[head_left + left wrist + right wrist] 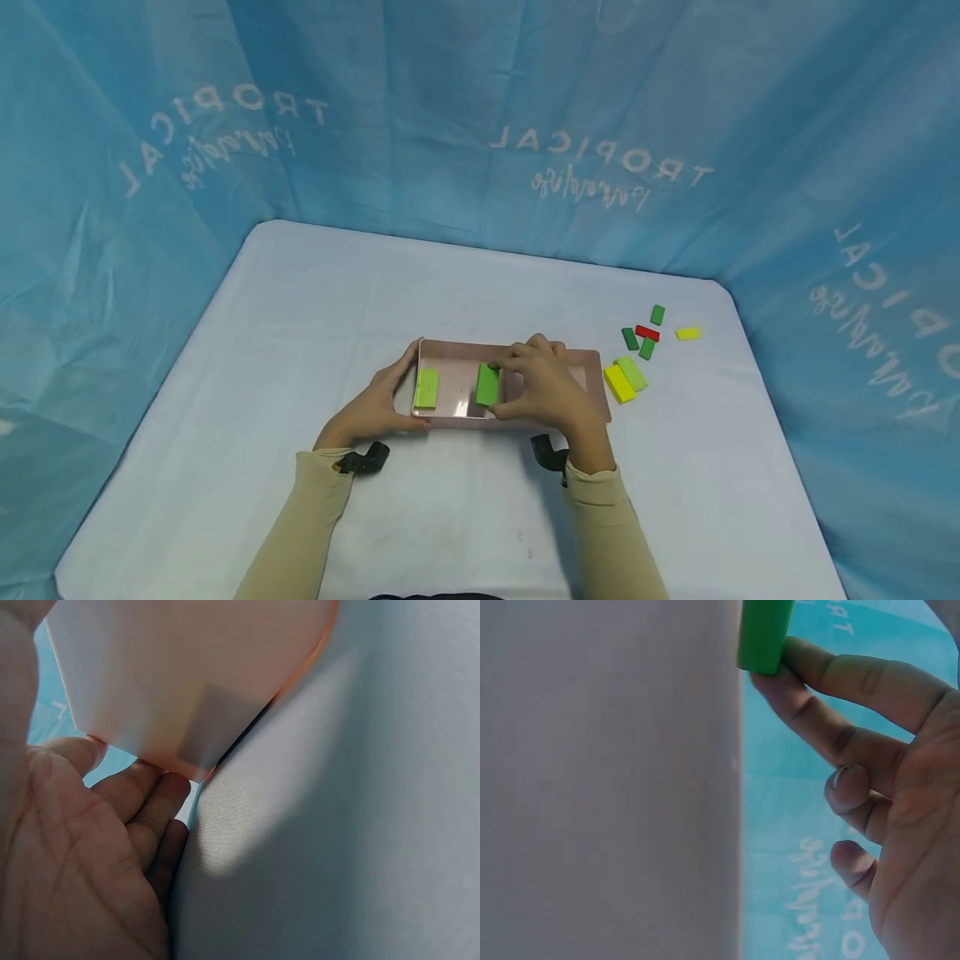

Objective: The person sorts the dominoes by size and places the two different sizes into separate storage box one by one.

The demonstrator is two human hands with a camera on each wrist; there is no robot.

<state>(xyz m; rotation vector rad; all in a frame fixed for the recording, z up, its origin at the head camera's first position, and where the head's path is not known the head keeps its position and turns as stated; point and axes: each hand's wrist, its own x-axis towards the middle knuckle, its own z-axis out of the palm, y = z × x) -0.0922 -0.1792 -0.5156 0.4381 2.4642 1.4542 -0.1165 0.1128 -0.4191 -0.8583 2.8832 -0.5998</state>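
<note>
A shallow pale pink tray (457, 358) lies lengthwise on the table. My left hand (375, 406) grips its left end, with the thumb along the near side and the fingers at the far corner; the left wrist view shows those fingers against the tray's wall (172, 682). Between fingertips and thumb, my right hand (546, 385) pinches a green block (487, 385) over the middle of the tray. In the right wrist view the green block (765, 637) shows beyond the tray's edge, at the fingertips. A yellow-green block (427, 389) is inside the tray at its left end.
Right of the tray, a yellow block (619, 384) and a yellow-green block (632, 372) lie side by side. Farther back are a red block (647, 333), several small dark green blocks (657, 315) and another yellow block (687, 333). Blue curtains (450, 125) surround the white table (337, 283).
</note>
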